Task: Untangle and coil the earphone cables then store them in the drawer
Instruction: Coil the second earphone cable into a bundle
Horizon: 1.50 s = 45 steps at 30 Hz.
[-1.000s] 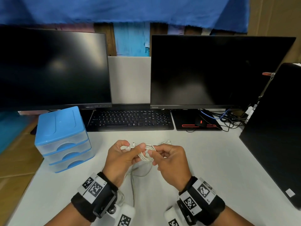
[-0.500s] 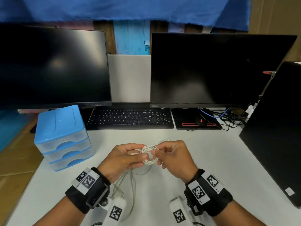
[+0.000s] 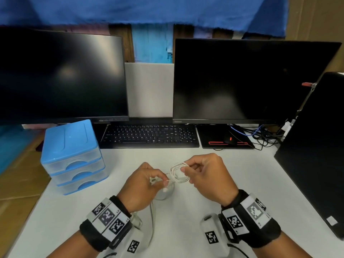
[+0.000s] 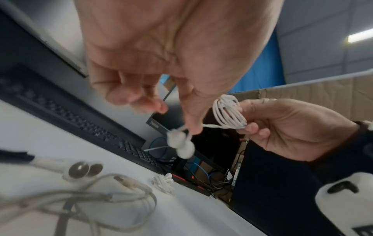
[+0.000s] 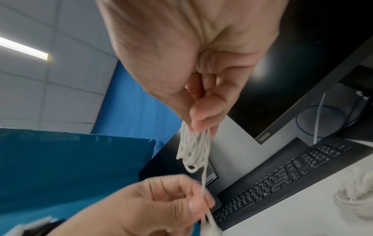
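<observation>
A coil of white earphone cable (image 3: 179, 173) hangs above the tabletop (image 3: 251, 175), pinched in the right hand (image 3: 206, 176). The left hand (image 3: 142, 185) pinches the short free tail, its two earbuds (image 4: 180, 144) dangling below. A loosened pinch could let the loops spring apart; tugging the tail could pull them out. One more loose earphone set (image 4: 80, 188) lies on the tabletop. One blue three-drawer unit (image 3: 72, 157) stands left, drawers closed. Two monitors, one keyboard (image 3: 149, 135) behind

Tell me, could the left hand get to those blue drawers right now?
Probably yes. The blue drawer unit stands on the left hand's side with bare desk between, but that hand pinches the earphone cable, so it isn't free.
</observation>
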Each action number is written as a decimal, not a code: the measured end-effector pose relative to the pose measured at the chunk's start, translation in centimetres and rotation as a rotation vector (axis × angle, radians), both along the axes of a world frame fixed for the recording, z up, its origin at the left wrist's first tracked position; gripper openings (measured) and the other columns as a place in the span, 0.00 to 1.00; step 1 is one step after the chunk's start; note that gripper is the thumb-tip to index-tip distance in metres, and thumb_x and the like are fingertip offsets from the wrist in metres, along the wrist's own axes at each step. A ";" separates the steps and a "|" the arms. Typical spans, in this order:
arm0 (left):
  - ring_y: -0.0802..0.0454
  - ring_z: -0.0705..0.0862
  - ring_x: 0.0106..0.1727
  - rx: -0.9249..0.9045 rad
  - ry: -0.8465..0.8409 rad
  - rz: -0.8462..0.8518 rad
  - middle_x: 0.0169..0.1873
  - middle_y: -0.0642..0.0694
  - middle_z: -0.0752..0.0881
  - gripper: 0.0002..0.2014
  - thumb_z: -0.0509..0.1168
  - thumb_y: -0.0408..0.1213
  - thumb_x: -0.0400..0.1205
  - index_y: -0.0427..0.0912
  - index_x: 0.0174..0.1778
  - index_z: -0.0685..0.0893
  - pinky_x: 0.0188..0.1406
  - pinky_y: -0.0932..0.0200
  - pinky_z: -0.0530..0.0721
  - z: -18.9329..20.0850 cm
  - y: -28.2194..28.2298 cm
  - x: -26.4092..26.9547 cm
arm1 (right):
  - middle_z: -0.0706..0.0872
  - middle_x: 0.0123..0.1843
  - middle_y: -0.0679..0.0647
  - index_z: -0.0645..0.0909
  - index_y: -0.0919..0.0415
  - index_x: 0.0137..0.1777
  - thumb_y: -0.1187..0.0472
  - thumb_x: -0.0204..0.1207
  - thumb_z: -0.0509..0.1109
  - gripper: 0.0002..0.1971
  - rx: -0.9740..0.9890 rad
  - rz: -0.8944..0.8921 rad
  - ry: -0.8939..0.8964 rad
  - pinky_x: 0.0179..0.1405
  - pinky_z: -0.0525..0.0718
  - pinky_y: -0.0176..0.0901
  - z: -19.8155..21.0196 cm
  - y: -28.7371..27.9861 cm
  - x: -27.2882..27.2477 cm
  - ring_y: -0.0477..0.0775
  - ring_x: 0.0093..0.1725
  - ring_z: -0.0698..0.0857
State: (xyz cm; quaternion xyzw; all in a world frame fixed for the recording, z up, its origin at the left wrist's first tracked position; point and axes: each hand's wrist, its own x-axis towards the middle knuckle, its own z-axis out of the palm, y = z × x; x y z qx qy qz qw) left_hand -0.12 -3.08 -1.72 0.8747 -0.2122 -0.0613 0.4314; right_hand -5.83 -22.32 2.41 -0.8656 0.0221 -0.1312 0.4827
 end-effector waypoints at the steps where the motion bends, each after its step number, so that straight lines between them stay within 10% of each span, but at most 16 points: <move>1: 0.55 0.72 0.29 0.033 -0.011 0.007 0.31 0.49 0.76 0.05 0.71 0.44 0.78 0.58 0.37 0.88 0.35 0.60 0.74 0.1 0.0 -0.1 | 0.85 0.24 0.42 0.89 0.50 0.36 0.63 0.74 0.77 0.09 -0.007 -0.006 -0.005 0.28 0.82 0.32 -0.1 0.2 0.0 0.39 0.25 0.83; 6: 0.48 0.77 0.18 -0.360 0.416 0.093 0.27 0.41 0.88 0.08 0.63 0.31 0.84 0.43 0.40 0.82 0.21 0.62 0.73 1.0 -1.0 -1.2 | 0.85 0.23 0.38 0.90 0.52 0.36 0.64 0.74 0.76 0.08 0.006 -0.041 -0.030 0.27 0.81 0.33 -0.4 0.3 0.1 0.40 0.24 0.82; 10: 0.47 0.93 0.44 -0.705 0.371 0.229 0.44 0.42 0.93 0.06 0.65 0.25 0.82 0.37 0.49 0.86 0.35 0.64 0.87 1.3 -2.3 -2.2 | 0.89 0.27 0.46 0.91 0.56 0.38 0.64 0.74 0.75 0.06 -0.012 -0.076 -0.054 0.29 0.85 0.38 -0.7 0.5 0.1 0.44 0.26 0.85; 14: 0.55 0.91 0.49 -0.686 0.128 0.265 0.44 0.52 0.94 0.08 0.69 0.34 0.80 0.45 0.54 0.89 0.52 0.59 0.86 0.7 -2.5 -2.7 | 0.91 0.31 0.47 0.92 0.56 0.40 0.63 0.74 0.75 0.05 -0.026 -0.067 -0.050 0.33 0.89 0.44 -1.0 1.4 -0.2 0.46 0.28 0.88; 18: 0.59 0.91 0.42 -0.740 0.040 0.317 0.40 0.53 0.94 0.07 0.71 0.32 0.78 0.48 0.48 0.90 0.45 0.66 0.87 0.7 -2.6 -3.0 | 0.89 0.28 0.42 0.91 0.55 0.39 0.63 0.74 0.76 0.05 0.018 -0.073 -0.081 0.32 0.88 0.39 -1.2 1.8 -0.2 0.42 0.27 0.87; 28: 0.46 0.92 0.47 -0.947 0.390 0.381 0.46 0.35 0.92 0.09 0.67 0.22 0.79 0.35 0.52 0.89 0.44 0.62 0.90 -0.5 -2.7 -2.9 | 0.88 0.26 0.48 0.88 0.56 0.34 0.67 0.74 0.76 0.09 0.366 -0.171 -0.095 0.25 0.82 0.38 -1.8 2.2 0.1 0.45 0.23 0.85; 38: 0.42 0.89 0.43 -1.140 0.564 0.338 0.43 0.37 0.92 0.09 0.62 0.23 0.82 0.41 0.54 0.74 0.46 0.53 0.89 1.7 -1.8 -1.6 | 0.90 0.29 0.49 0.92 0.55 0.39 0.67 0.74 0.76 0.07 0.340 -0.019 -0.104 0.28 0.83 0.39 -2.2 3.3 -0.5 0.46 0.26 0.85; 45: 0.47 0.86 0.43 -0.952 0.586 0.192 0.42 0.40 0.92 0.15 0.66 0.22 0.79 0.39 0.59 0.84 0.44 0.58 0.85 1.3 -1.3 -1.3 | 0.91 0.33 0.45 0.92 0.55 0.44 0.68 0.75 0.75 0.07 0.344 0.056 -0.142 0.28 0.82 0.35 -1.8 3.2 -0.8 0.44 0.27 0.85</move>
